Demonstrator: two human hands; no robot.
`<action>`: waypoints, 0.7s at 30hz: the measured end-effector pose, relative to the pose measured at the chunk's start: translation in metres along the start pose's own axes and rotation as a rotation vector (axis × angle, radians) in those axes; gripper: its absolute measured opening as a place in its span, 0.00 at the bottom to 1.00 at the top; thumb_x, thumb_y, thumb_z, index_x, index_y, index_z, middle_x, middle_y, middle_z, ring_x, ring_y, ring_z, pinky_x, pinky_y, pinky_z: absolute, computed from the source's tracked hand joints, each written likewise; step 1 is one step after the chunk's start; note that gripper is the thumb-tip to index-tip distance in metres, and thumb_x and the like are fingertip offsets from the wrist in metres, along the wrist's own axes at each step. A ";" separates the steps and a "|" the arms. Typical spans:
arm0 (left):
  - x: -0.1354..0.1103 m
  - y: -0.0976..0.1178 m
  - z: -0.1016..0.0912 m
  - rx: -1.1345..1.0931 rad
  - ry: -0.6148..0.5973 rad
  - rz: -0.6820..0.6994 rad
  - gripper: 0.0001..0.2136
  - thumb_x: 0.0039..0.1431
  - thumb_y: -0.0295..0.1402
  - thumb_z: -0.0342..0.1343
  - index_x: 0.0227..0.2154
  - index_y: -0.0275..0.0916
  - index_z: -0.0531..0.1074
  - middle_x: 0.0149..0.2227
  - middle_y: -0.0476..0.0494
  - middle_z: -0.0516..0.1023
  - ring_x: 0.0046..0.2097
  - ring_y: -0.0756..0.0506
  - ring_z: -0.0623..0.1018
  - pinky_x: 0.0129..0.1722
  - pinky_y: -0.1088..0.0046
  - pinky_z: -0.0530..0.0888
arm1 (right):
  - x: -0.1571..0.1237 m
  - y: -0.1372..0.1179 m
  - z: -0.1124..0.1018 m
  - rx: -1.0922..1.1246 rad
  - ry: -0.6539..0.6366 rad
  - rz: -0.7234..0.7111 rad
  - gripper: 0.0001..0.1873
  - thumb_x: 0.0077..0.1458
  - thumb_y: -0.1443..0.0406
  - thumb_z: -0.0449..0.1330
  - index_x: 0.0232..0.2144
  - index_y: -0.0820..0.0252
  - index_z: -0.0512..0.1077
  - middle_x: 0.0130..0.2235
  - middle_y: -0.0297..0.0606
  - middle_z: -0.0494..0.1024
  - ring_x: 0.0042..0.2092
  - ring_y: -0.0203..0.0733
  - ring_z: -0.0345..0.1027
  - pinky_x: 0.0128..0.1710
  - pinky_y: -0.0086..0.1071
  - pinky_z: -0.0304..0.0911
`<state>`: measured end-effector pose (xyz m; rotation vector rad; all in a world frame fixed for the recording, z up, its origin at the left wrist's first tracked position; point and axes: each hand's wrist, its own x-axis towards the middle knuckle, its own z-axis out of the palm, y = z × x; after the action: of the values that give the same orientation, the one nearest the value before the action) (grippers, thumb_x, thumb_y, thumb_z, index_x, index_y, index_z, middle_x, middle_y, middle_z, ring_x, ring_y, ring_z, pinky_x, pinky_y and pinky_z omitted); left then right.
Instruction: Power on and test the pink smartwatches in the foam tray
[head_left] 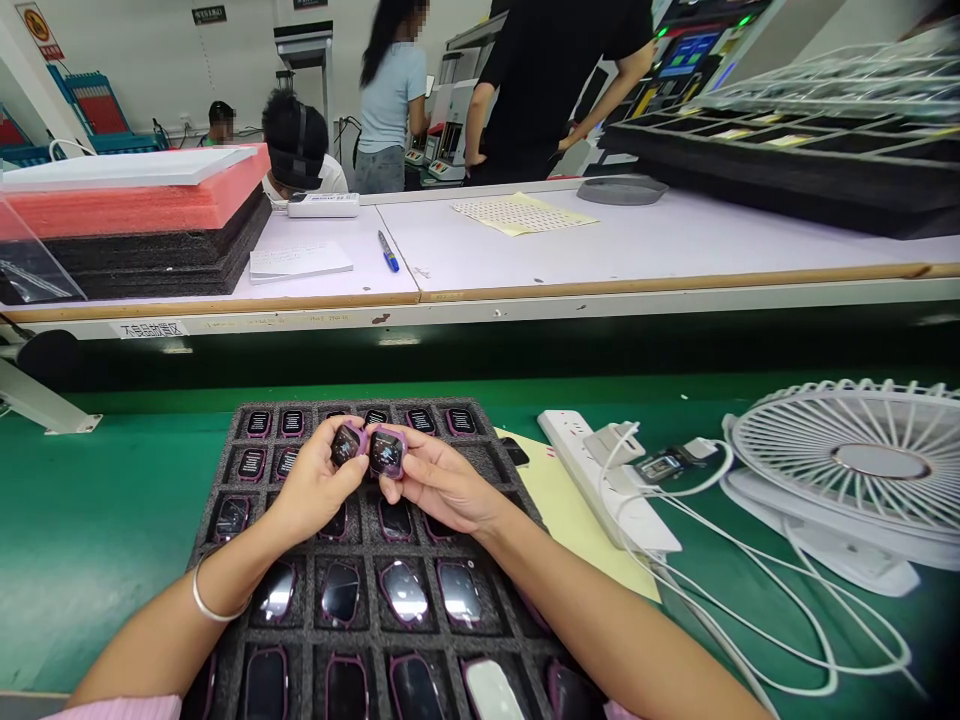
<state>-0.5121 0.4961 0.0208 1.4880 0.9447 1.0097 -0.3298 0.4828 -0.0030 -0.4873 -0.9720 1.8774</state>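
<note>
Foam tray [360, 637] close in, nearly every pocket filled. Over its 12 o'clock end, the left hand [315, 485] has its grip closed on a purple watch [347, 443], the right hand [439, 485] on a second watch [387, 452]. I'd say neither is seated yet. Power strip [600, 480], cables [750, 560] and fan [847, 460] sit at 3 o'clock, clear of the tray.

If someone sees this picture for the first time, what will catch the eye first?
At the centre, the left hand holds a purple-rimmed watch and the right hand a second watch, side by side above a black foam tray full of similar ones. At the right, a large white fan rests on the green surface.
</note>
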 end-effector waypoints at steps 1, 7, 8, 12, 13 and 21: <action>0.000 0.000 0.000 0.004 -0.004 0.002 0.18 0.53 0.34 0.58 0.48 0.38 0.67 0.48 0.41 0.74 0.52 0.43 0.73 0.55 0.65 0.68 | 0.000 0.000 0.000 -0.001 -0.001 -0.001 0.27 0.51 0.57 0.72 0.51 0.58 0.72 0.35 0.35 0.74 0.30 0.36 0.68 0.35 0.32 0.65; 0.000 0.000 0.000 0.021 0.009 0.009 0.18 0.53 0.33 0.57 0.48 0.38 0.66 0.48 0.40 0.73 0.52 0.43 0.73 0.55 0.65 0.67 | 0.000 0.000 -0.001 0.014 -0.020 -0.011 0.26 0.53 0.58 0.72 0.52 0.57 0.73 0.36 0.35 0.74 0.31 0.36 0.69 0.35 0.32 0.65; 0.000 0.000 0.000 0.023 0.017 0.009 0.18 0.53 0.33 0.57 0.48 0.38 0.66 0.48 0.40 0.73 0.52 0.43 0.72 0.55 0.65 0.67 | 0.000 0.000 -0.001 0.013 -0.018 -0.010 0.26 0.53 0.58 0.72 0.52 0.57 0.72 0.35 0.35 0.74 0.31 0.36 0.69 0.36 0.32 0.65; -0.001 0.002 0.001 0.029 0.015 0.007 0.18 0.52 0.33 0.58 0.47 0.39 0.67 0.48 0.41 0.74 0.51 0.43 0.73 0.54 0.65 0.68 | -0.001 0.001 0.000 0.002 -0.014 -0.002 0.27 0.53 0.57 0.71 0.52 0.57 0.71 0.37 0.36 0.74 0.32 0.36 0.69 0.36 0.33 0.65; -0.001 0.002 0.001 0.032 0.009 0.010 0.18 0.52 0.33 0.58 0.47 0.39 0.67 0.47 0.41 0.74 0.51 0.43 0.73 0.54 0.65 0.68 | -0.001 0.001 0.000 0.003 -0.017 -0.003 0.26 0.53 0.58 0.72 0.52 0.56 0.71 0.37 0.35 0.74 0.32 0.36 0.69 0.36 0.33 0.65; 0.004 0.000 0.000 -0.177 0.073 -0.251 0.26 0.50 0.39 0.63 0.50 0.36 0.65 0.40 0.44 0.74 0.27 0.54 0.68 0.26 0.76 0.66 | 0.005 0.001 -0.002 0.044 0.120 -0.001 0.26 0.53 0.59 0.70 0.53 0.57 0.72 0.40 0.39 0.76 0.35 0.40 0.71 0.39 0.35 0.65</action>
<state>-0.5111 0.4994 0.0208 1.1603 1.0373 0.9426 -0.3312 0.4878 -0.0046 -0.5662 -0.8505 1.8428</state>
